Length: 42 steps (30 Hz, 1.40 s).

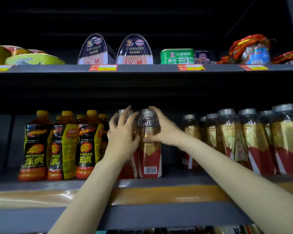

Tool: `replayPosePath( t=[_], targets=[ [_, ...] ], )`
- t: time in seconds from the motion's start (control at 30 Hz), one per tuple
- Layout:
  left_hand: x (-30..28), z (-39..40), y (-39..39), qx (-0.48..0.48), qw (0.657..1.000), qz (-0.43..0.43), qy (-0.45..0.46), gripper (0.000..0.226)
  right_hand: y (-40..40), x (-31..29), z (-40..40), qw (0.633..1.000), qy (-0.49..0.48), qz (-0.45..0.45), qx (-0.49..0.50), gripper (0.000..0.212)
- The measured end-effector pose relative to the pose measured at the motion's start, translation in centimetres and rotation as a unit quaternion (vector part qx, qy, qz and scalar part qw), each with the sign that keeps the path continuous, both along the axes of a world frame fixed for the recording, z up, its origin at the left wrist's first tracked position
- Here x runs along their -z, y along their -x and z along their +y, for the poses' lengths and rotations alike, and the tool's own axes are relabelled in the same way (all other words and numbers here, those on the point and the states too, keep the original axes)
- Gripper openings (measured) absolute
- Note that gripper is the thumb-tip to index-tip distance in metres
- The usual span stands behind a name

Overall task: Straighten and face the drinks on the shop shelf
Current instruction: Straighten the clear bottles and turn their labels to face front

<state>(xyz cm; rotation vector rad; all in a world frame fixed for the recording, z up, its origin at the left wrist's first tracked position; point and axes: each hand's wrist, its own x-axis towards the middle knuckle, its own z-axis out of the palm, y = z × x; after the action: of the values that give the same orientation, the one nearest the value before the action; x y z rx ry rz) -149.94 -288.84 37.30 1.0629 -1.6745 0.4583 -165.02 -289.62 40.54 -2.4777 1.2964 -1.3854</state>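
Both hands grip bottles: L hand [121,132] rear bottle [125,114], R hand [161,127] front bottle [149,149] w/ barcode at 6 o'clock, so twist label fwd.

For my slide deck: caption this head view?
Both hands, left and right, grip red-labelled bottles beside Hi-Tiger drinks.

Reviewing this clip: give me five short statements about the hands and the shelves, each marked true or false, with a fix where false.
1. The right hand grips the silver-capped bottle. True.
2. That bottle shows its barcode to the front. True.
3. The left hand holds a Hi-Tiger bottle. False: it is on a second red-labelled bottle beside the first.
4. The canned ham tins stand on the drinks' shelf. False: they are one shelf up.
5. The Hi-Tiger bottles have yellow caps. True.
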Motion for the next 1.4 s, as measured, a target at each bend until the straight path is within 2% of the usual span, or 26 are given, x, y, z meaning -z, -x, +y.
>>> replayPosePath(
  t=[0.13, 0.23, 0.33, 0.5, 0.57, 0.63, 0.67, 0.73, 0.8, 0.87, 0.93, 1.03, 1.13, 1.2, 1.33, 1.4],
  targets=[
    [0.0, 0.1, -0.2, 0.008, 1.000, 0.002, -0.001, 0.065, 1.0, 1.0, 1.5, 0.997, 0.040, -0.067, -0.012, 0.103],
    [0.1, 0.2, -0.2, 0.010, 1.000, 0.003, 0.000, 0.062, 2.8, 2.8, 4.1, 0.985, 0.089, -0.133, -0.062, 0.089],
    [0.2, 0.3, 0.0, 0.000, 1.000, 0.006, 0.008, 0.062, 5.1, 4.3, 7.2, 0.970, 0.120, -0.187, -0.097, 0.086],
    [-0.1, 0.4, 0.5, -0.026, 1.000, 0.008, 0.004, 0.062, 7.3, 3.6, 10.9, 0.965, 0.159, -0.188, -0.089, 0.087],
    [-0.8, 1.1, 0.9, -0.030, 0.997, 0.015, 0.069, 0.055, 7.9, 3.3, 12.4, 0.963, 0.165, -0.193, -0.089, 0.088],
    [-1.8, 3.1, 1.7, 0.058, 0.988, 0.049, 0.138, 0.045, 8.9, 3.3, 13.8, 0.956, 0.171, -0.216, -0.096, 0.087],
    [-2.0, 4.7, 2.4, 0.145, 0.979, 0.060, 0.129, 0.043, 9.5, 3.3, 14.6, 0.951, 0.166, -0.240, -0.105, 0.086],
    [-1.4, 8.1, 4.9, 0.339, 0.939, 0.042, 0.022, 0.053, 10.9, 3.5, 16.4, 0.933, 0.156, -0.299, -0.123, 0.084],
    [-0.1, 10.8, 8.0, 0.424, 0.901, -0.010, -0.087, 0.069, 12.9, 3.7, 18.6, 0.920, 0.153, -0.338, -0.124, 0.082],
    [1.2, 12.6, 11.4, 0.431, 0.891, -0.061, -0.127, 0.077, 15.1, 3.9, 21.0, 0.919, 0.150, -0.348, -0.105, 0.081],
    [2.1, 14.5, 14.9, 0.464, 0.871, -0.062, -0.147, 0.075, 18.0, 4.4, 23.7, 0.926, 0.134, -0.343, -0.081, 0.084],
    [3.9, 17.1, 20.8, 0.559, 0.800, -0.034, -0.214, 0.060, 24.2, 5.5, 28.3, 0.954, 0.062, -0.291, -0.025, 0.094],
    [7.5, 19.9, 27.4, 0.610, 0.722, -0.039, -0.326, 0.060, 32.2, 7.8, 33.6, 0.962, -0.057, -0.265, 0.018, 0.110],
    [11.2, 22.1, 33.0, 0.625, 0.677, -0.064, -0.383, 0.062, 38.0, 11.2, 36.7, 0.952, -0.113, -0.282, 0.039, 0.112],
    [20.3, 25.7, 45.1, 0.617, 0.609, -0.068, -0.494, 0.045, 48.0, 20.2, 41.4, 0.912, -0.188, -0.345, 0.117, 0.092],
    [25.2, 26.6, 50.8, 0.594, 0.552, -0.104, -0.576, 0.049, 52.3, 25.0, 42.9, 0.889, -0.225, -0.361, 0.172, 0.095]
  ],
)
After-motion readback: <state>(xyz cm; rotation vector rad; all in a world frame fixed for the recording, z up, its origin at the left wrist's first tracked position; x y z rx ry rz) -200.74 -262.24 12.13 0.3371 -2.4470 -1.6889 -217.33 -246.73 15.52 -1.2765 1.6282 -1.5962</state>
